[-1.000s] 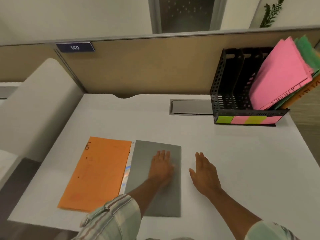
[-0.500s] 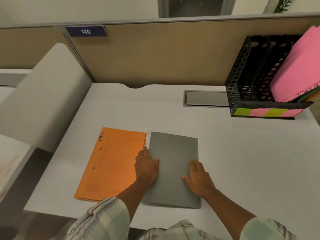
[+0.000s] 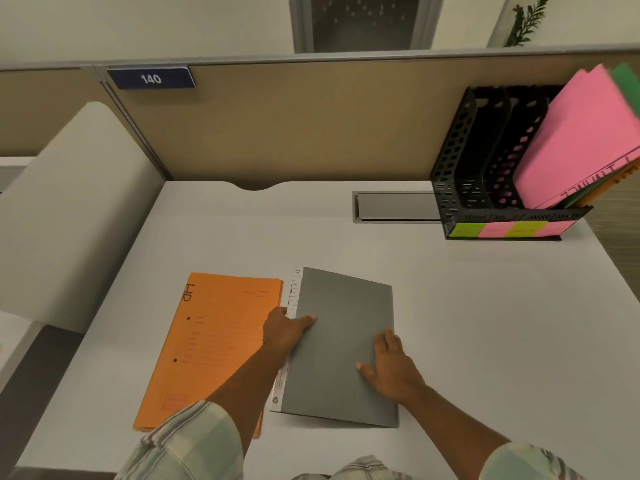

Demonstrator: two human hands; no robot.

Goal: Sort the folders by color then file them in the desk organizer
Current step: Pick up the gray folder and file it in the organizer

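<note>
A grey folder (image 3: 343,344) lies on the white desk (image 3: 485,323), with a lined white sheet showing along its left edge. My left hand (image 3: 285,332) grips that left edge, thumb on top of the cover. My right hand (image 3: 391,370) rests flat on the folder's lower right part. An orange folder (image 3: 218,344) marked "HR" lies just left of the grey one. The black desk organizer (image 3: 481,154) stands at the back right, with pink (image 3: 581,143), green (image 3: 627,85) and orange (image 3: 604,188) folders leaning in its right slots. Its left slots look dark.
Green and pink labels (image 3: 502,230) run along the organizer's front. A grey cable flap (image 3: 391,206) sits in the desk beside it. A tan partition (image 3: 294,126) with a "140" plate (image 3: 151,78) backs the desk. A white side panel (image 3: 69,209) stands at the left.
My left hand slid from the grey folder's middle to its left edge and took hold. My right hand moved from the bare desk onto the folder, which has turned slightly.
</note>
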